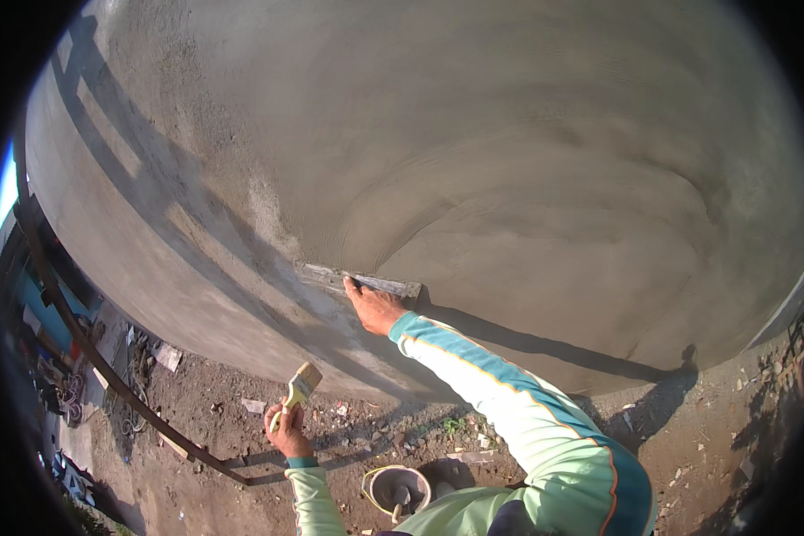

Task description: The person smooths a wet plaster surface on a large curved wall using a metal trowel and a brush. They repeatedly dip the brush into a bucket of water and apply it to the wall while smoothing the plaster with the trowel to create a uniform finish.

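My left hand (289, 434) is closed around the handle of a wide flat paintbrush (303, 382), its pale bristles pointing up and away from the wall's surface. Ahead of me rises a large grey plastered wall (473, 152), with curved swirl marks in the damp-looking render. Flat against it lies a long, worn plastering float (366, 283). My right hand (375, 306) grips this float from the near side, arm stretched forward; the float's handle is hidden under the fingers.
On the dirt ground (214, 402) below stands a bucket (399, 491) with a tool inside, close to my body. A dark bar (107, 380) runs down the left side. Cables and debris (73, 393) lie at far left. Rubble and stones (402, 438) line the wall's foot.
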Demonstrator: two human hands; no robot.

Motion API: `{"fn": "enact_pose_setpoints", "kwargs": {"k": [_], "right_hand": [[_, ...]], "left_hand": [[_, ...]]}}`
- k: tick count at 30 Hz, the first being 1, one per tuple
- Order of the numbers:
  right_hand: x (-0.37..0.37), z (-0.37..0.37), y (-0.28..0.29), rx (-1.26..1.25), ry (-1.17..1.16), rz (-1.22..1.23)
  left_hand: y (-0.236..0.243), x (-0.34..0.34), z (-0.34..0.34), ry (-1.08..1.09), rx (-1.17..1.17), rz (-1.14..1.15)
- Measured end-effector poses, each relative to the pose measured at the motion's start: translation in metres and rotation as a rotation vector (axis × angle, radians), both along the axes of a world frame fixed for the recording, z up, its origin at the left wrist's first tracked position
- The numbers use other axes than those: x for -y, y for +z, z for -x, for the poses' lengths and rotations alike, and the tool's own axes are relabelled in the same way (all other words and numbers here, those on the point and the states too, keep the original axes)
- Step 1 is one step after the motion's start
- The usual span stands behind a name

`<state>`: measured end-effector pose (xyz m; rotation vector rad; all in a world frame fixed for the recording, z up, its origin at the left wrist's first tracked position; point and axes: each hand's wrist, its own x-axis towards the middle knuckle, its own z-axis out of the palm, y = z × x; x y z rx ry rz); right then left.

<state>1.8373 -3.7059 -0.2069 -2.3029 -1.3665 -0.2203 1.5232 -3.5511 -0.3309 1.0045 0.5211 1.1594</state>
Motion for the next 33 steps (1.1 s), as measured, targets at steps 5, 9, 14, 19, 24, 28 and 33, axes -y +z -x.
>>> {"fn": "enact_pose_setpoints", "kwargs": {"k": [5, 9, 14, 19, 24, 28, 33], "right_hand": [[0.012, 0.003, -0.015, 0.413, 0.008, 0.102], [0.080, -0.016, 0.085, 0.678, -0.166, -0.384], [0.254, -0.040, 0.189, 0.564, -0.331, -0.808], [0.432, -0.067, 0.218, 0.642, -0.515, -1.008], [0.572, -0.091, 0.200, 0.578, -0.595, -1.117], [0.657, -0.105, 0.158, 0.371, -0.670, -1.261], [0.732, -0.122, 0.066, 0.055, -0.556, -1.597]], "left_hand": [[-0.014, 0.035, 0.029, -0.020, -0.073, 0.046], [0.029, 0.071, -0.024, -0.184, -0.028, -0.041], [0.139, 0.161, -0.133, -0.410, 0.185, -0.274], [0.243, 0.291, -0.215, -0.606, 0.325, -0.469], [0.293, 0.431, -0.275, -0.756, 0.363, -0.568], [0.307, 0.517, -0.303, -0.905, 0.337, -0.627], [0.294, 0.615, -0.341, -1.093, 0.252, -0.709]]}}
